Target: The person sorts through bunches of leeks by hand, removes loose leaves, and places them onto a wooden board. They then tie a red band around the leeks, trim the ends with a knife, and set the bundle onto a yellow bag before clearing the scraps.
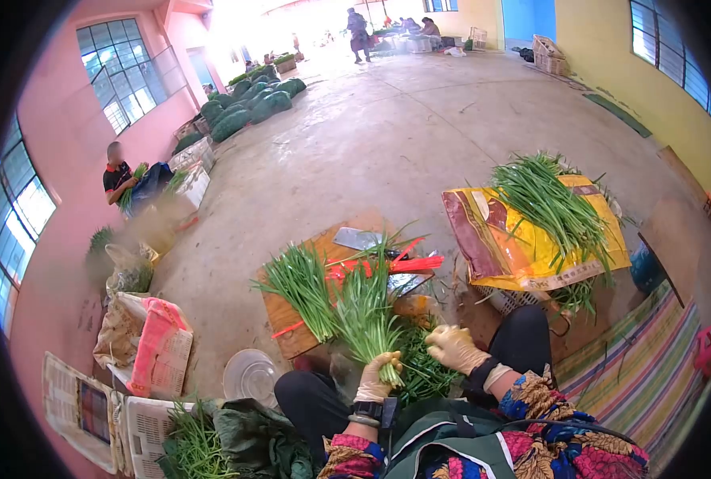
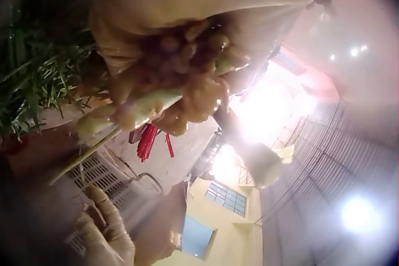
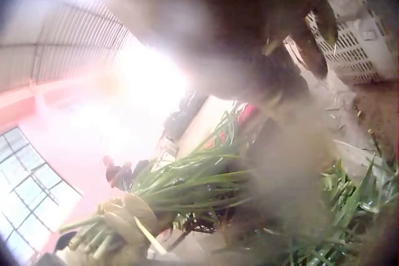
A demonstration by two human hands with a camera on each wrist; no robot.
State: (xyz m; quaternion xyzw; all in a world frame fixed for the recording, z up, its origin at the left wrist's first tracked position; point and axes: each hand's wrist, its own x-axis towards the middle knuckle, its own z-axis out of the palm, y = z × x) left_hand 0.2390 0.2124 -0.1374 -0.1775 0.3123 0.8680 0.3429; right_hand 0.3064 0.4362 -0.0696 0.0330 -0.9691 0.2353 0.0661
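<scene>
My gloved left hand (image 1: 378,377) grips a bunch of leafy green stalks (image 1: 367,315) round its pale lower ends; the leaves point away over a wooden board (image 1: 291,342). In the right wrist view, the pale cut ends (image 3: 93,238) stick out past the glove. My gloved right hand (image 1: 455,350) is just to the right, apart from the bunch, its fingers bent. A thin stalk (image 2: 87,154) hangs toward it in the left wrist view; I cannot tell whether the fingers pinch anything. Another bunch (image 1: 299,287) lies on the board, beside red ties (image 1: 419,264) and a cleaver (image 1: 358,239).
Loose greens (image 1: 423,371) lie between my knees. On the right, more stalks (image 1: 551,203) rest on a yellow sack (image 1: 515,247) over a crate. A clear round tub (image 1: 250,377) and a white crate (image 1: 152,435) are at left. Another person (image 1: 119,180) sits by the pink wall.
</scene>
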